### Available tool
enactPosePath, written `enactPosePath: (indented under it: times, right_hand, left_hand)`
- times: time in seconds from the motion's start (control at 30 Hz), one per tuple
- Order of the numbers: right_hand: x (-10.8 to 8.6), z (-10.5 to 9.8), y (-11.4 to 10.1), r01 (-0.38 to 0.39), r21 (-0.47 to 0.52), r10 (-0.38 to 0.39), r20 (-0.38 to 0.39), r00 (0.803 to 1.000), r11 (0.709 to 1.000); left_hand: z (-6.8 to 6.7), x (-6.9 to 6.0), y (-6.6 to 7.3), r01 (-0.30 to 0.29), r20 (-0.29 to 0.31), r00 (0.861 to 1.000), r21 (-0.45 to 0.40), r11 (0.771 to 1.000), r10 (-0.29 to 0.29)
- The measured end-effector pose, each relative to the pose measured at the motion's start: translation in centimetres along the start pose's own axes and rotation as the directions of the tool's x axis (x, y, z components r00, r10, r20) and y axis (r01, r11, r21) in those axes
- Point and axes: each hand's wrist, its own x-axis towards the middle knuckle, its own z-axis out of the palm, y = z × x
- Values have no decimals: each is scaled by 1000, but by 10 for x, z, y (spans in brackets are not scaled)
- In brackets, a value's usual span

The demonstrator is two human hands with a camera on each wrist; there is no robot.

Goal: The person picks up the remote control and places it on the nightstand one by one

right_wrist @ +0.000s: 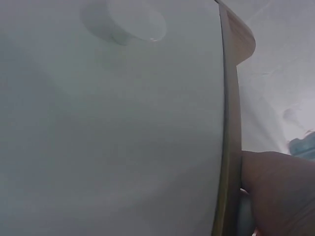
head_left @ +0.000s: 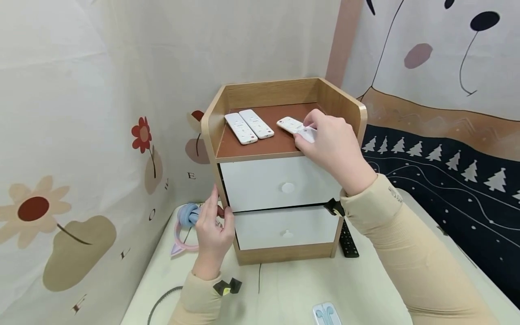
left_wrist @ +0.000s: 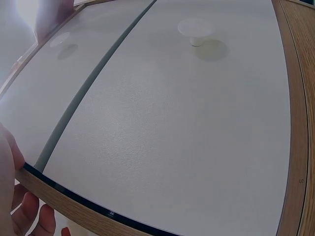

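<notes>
White remote [head_left: 290, 125], near end in right grip [head_left: 334, 145]

sleeves [head_left: 418, 253]: beige | right cuff [head_left: 373, 201]: dark lettering [head_left: 395, 194] (illegible) | wrist attachments [head_left: 234, 285]: black, left yellow-patched

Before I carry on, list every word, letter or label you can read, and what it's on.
"F": flower cloth
"L": flower cloth
"O": flower cloth
"E": flower cloth
Between O and E: one letter too slanted to be sure of.
Too small or blurred: markings on the white remotes, lettering on the right cuff, one mark on the cabinet edge.
</notes>
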Motion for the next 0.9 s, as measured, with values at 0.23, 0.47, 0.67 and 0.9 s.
enactPosePath:
  times: [0.23, 0.47, 0.67, 0.9]
  right_hand:
    - [13, -2, -14, -23, -65, 29, 97, 995, 998]
    - [22, -1, -19, -44, -67, 55, 186, 981, 997]
    - [27, -1, -15, -28, -32, 35, 225, 974, 999]
    - [37, 4, -12, 0, -19, 5, 284, 959, 1000]
  left_hand:
    - [-2, 2, 0, 2, -8, 1000, -2, 1000, -2]
    - [-3, 1, 2, 0, 4, 1000, 2, 1000, 0]
    - [-4, 3, 6, 15, 20, 1000, 9, 1000, -15]
    - [-5, 2, 9, 24, 15, 1000, 17, 1000, -25]
